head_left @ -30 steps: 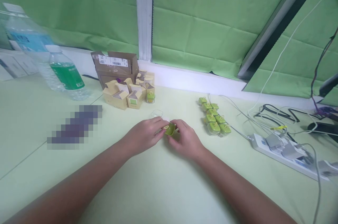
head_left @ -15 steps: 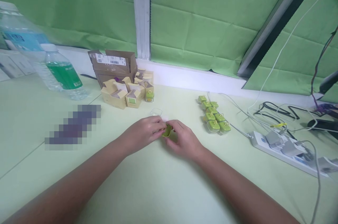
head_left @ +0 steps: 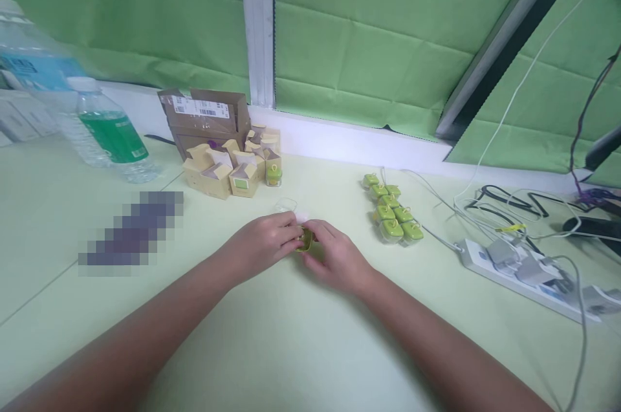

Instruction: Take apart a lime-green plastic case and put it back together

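Both hands meet at the middle of the pale green table (head_left: 291, 347), low over its surface. The left hand (head_left: 264, 245) comes in from the left with its fingers curled narrow, the thumb and fingertips pinched on a small yellow-green piece (head_left: 305, 241). The right hand (head_left: 336, 258) faces it from the other side, fingers likewise bent close together, its thumb and forefinger gripping the same piece from the right. The piece sits between the two sets of fingertips and is mostly covered by them, so only a sliver of its rim shows; it seems to be a small cap or cup, though the view is too blurred to be sure. Whether it rests on the table or is lifted just off it cannot be told.

Just beyond the hands lies a small clear object (head_left: 287, 205) on the table. Farther back on the left stand a cluster of small tan cartons (head_left: 228, 173) in front of a brown cardboard box (head_left: 206, 116), and a water bottle with a green label (head_left: 109, 130) stands well to the left. To the right of the hands sits a double row of little green-lidded containers (head_left: 394, 215), and beyond them a white power strip (head_left: 514, 266) with tangled cables.
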Tool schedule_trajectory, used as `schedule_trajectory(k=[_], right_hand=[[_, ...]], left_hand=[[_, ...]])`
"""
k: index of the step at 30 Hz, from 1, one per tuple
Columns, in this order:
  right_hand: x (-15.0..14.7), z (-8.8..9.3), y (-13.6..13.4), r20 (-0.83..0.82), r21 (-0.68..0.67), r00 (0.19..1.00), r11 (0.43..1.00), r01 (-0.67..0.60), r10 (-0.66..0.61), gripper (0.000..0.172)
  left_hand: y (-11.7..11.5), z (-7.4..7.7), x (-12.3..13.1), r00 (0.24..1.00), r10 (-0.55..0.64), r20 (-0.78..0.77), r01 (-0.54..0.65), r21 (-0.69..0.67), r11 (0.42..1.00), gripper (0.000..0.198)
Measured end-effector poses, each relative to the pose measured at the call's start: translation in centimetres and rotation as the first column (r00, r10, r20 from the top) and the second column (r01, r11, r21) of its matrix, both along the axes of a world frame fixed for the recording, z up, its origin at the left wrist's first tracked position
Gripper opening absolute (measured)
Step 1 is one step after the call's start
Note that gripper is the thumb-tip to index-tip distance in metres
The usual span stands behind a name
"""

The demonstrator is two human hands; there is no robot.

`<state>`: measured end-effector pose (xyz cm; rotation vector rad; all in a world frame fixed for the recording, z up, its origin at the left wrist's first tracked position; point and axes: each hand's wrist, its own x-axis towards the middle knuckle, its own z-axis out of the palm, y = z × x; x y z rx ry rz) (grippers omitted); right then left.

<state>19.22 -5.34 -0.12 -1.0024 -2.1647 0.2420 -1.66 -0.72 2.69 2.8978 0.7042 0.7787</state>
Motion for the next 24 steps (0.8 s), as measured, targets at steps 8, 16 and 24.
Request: schedule_trajectory(k=[8, 16, 24], right_hand=[[0.04, 0.03, 0.0, 0.002, 0.004, 1.0, 1.0, -0.013, 0.013, 0.052], [0.06, -0.03, 0.02, 0.011, 0.037, 0.999, 0.999, -0.033, 0.032, 0.051], [0.0, -0.3, 0.07, 0.005, 0.037, 0.999, 0.998, -0.048, 0.048, 0.052]], left_hand=[[0.2, -0.52, -0.12, 1.0, -0.006, -0.024, 0.008, 0.096, 0.995, 0.024], [0.21, -0.3, -0.04, 0.999, -0.001, -0.039, 0.003, 0.048, 0.999, 0.021], [0.02, 0.36, -0.08, 0.997, 0.022, -0.074, -0.026, -0.056, 0.998, 0.02]])
